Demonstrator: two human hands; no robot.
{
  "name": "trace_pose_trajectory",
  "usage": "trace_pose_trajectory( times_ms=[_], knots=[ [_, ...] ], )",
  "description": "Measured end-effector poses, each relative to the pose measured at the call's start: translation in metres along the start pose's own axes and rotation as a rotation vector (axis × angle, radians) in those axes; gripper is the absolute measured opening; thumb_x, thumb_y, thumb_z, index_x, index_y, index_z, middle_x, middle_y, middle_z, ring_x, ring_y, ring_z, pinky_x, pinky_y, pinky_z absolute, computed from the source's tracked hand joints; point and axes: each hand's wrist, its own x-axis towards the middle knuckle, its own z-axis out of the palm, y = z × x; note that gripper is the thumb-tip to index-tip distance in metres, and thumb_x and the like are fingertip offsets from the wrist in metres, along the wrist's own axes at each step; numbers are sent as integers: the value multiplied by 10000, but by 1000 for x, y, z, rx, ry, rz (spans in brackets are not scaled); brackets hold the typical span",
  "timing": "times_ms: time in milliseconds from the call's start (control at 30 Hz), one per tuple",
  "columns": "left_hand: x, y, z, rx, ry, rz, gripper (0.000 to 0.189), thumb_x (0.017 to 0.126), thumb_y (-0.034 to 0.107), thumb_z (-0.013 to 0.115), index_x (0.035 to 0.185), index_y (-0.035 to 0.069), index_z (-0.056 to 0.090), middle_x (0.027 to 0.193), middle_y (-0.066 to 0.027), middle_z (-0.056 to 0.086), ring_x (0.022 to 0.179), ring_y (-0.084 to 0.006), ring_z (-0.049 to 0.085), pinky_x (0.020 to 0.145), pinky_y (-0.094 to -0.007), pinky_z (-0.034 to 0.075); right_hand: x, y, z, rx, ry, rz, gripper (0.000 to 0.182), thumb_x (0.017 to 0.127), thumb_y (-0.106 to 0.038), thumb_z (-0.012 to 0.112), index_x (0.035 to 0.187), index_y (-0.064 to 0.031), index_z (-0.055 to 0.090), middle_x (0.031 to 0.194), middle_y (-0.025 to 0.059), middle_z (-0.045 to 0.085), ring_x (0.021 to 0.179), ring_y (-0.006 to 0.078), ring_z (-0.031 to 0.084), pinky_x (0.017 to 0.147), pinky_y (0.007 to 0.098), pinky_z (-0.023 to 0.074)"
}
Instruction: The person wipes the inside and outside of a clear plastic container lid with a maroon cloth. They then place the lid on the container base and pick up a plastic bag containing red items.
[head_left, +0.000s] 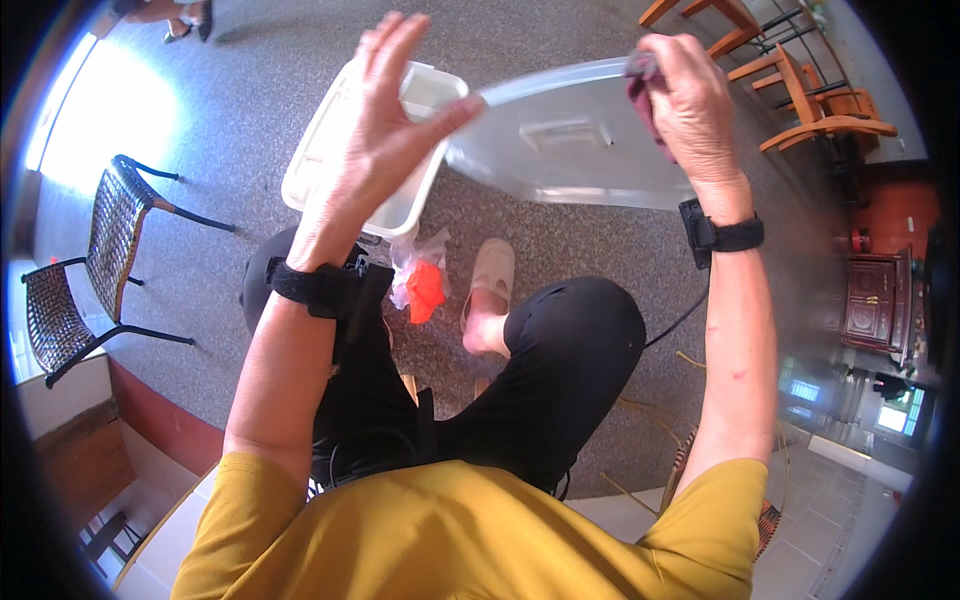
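Observation:
My right hand (690, 105) is closed around a dark maroon cloth (643, 94) at the right end of a translucent plastic lid (577, 165). The lid is held up tilted above the floor, with a raised handle-like part at its middle. My left hand (382, 120) has its fingers spread, and its thumb tip is by the lid's left corner; whether they touch I cannot tell. Beneath that hand a white plastic storage box (420, 184) stands uncovered on the floor, partly hidden by my hand and forearm.
A clear plastic bag with an orange-red piece (425, 292) lies by my feet. A woven chair (124, 232) stands at left, wooden chairs (806, 97) at upper right. A dark cable (679, 319) runs from my right wrist strap. Another person's feet (191, 22) show at upper left.

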Motion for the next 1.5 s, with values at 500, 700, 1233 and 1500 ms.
trace_pose_trajectory(
  times_ms=[500, 700, 1233, 1500],
  knots=[
    [-15, 21, 26, -341, -156, -248, 193, 888, 204, 717, 970, 33, 682, 703, -37, 602, 659, -124, 542, 556, -292, 450, 15, -32, 22, 134, 153, -305, 365, 841, -118, 697, 1155, -135, 512, 1024, 60, 626, 934, 257, 623, 794, 377, 510],
    [-21, 19, 31, -377, -118, -267, 198, 863, 196, 735, 967, 33, 693, 740, -48, 630, 659, -137, 550, 577, -273, 444, -8, -32, 24, 156, 166, -153, 346, 897, -204, 661, 1178, -113, 481, 1039, 105, 616, 899, 310, 614, 757, 396, 507],
    [-16, 22, 12, -684, -251, -440, 190, 804, 217, 640, 905, 67, 699, 873, -55, 665, 846, -177, 581, 830, -336, 458, -1, -36, -43, 1298, 421, 636, 404, 1037, -350, 418, 1279, -36, 491, 1204, 127, 626, 1077, 237, 630, 955, 373, 502],
    [-20, 24, 10, -956, -186, -395, 228, 784, 78, 578, 969, -7, 682, 903, -55, 694, 867, -141, 636, 856, -276, 490, 11, -51, -7, 79, 89, -80, 436, 879, -195, 680, 1271, -126, 501, 1090, 96, 619, 1042, 280, 609, 886, 366, 518]
  ],
)
